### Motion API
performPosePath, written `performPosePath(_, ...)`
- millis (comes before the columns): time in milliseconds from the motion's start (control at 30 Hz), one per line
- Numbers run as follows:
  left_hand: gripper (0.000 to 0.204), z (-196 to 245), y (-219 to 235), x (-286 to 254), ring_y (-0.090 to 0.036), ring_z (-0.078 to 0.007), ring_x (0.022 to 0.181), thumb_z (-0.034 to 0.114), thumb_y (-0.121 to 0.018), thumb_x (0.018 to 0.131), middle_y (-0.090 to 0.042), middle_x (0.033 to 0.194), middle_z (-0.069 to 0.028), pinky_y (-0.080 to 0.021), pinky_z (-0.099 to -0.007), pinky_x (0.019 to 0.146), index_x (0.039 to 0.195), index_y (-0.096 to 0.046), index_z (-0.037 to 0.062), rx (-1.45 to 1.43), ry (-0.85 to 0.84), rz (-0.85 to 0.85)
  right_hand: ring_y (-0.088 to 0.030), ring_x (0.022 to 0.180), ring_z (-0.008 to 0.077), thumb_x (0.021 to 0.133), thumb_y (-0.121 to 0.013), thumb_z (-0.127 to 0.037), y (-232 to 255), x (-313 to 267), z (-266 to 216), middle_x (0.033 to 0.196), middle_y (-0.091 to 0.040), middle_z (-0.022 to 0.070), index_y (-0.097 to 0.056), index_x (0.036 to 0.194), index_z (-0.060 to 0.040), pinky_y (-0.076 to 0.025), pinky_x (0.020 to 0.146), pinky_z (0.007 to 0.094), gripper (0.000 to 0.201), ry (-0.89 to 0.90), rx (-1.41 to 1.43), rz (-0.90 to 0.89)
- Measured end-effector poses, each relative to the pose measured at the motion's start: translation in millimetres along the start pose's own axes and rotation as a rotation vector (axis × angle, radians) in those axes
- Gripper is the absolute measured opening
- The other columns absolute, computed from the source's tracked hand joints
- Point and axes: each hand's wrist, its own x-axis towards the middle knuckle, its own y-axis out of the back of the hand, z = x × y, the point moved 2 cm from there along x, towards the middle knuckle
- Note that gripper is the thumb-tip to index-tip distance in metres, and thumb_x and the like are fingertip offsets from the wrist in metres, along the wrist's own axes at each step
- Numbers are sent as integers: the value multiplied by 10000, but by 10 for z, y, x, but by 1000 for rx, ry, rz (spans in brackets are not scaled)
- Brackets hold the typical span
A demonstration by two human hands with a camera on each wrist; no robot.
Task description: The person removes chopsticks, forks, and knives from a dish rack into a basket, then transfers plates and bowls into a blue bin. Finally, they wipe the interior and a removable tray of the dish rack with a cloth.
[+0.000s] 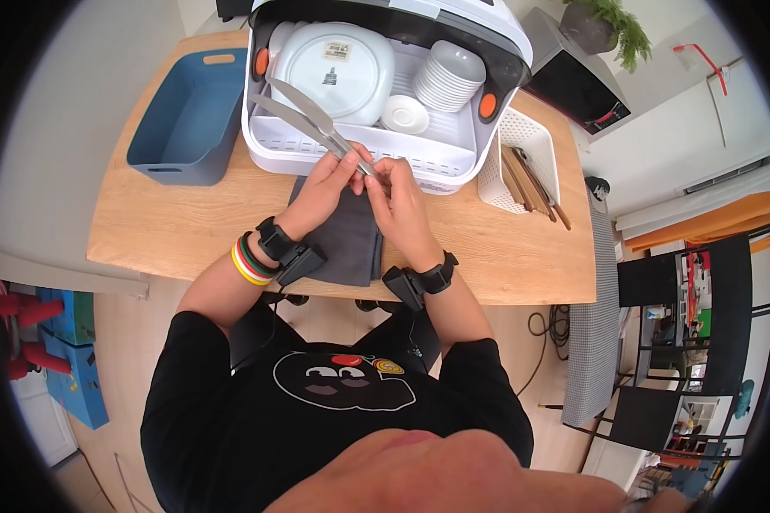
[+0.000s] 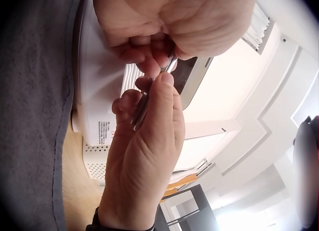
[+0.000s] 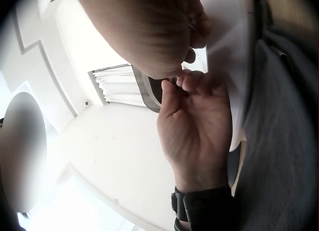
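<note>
Two metal knives (image 1: 315,124) point up and left over the front of the white dish rack, blades slightly fanned apart. My left hand (image 1: 327,181) holds them near the lower part of the blades. My right hand (image 1: 399,205) pinches the handle ends just beside it. In the left wrist view, the handles (image 2: 141,111) lie between the thumb and fingers of the right hand (image 2: 144,151), with the left hand (image 2: 174,21) above. The right wrist view has the left hand (image 3: 197,129) close to the right hand (image 3: 144,34), the knives mostly hidden.
The dish rack (image 1: 274,161) contains square plates (image 1: 359,85), stacked bowls (image 1: 450,77) and a small saucer (image 1: 405,114). A blue bin (image 1: 180,120) stands left, a white perforated basket (image 1: 522,137) with utensils right. A dark grey cloth (image 1: 342,244) lies on the table below my hands.
</note>
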Motion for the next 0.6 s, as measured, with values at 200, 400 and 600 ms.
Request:
performPosePath(200,305,-12,7,14,-465,-74,712,332,-395,992,-469,757,14,-397,-211,688,1051,-516,58,-17,-7,4,-548,718,298,847,-595,-74,19,10,-67,826,-522,144,-475,980,-2,-437,626,380,192,21,-16,29)
performPosePath(400,312,-18,9,16,-465,-74,714,333,-395,992,-478,763,10,-398,-211,688,1052,-518,53,-16,-11,-3,-495,745,290,812,-614,-49,59,38,-127,817,-495,128,-495,934,-15,-391,667,378,173,143,-132,76)
performPosePath(600,325,-11,6,19,-464,-75,713,344,-390,992,-481,762,6,-400,-214,690,1055,-516,51,-11,-13,-4,-492,796,282,839,-600,-52,61,46,-134,862,-511,129,-490,952,0,-425,673,357,166,154,-202,38)
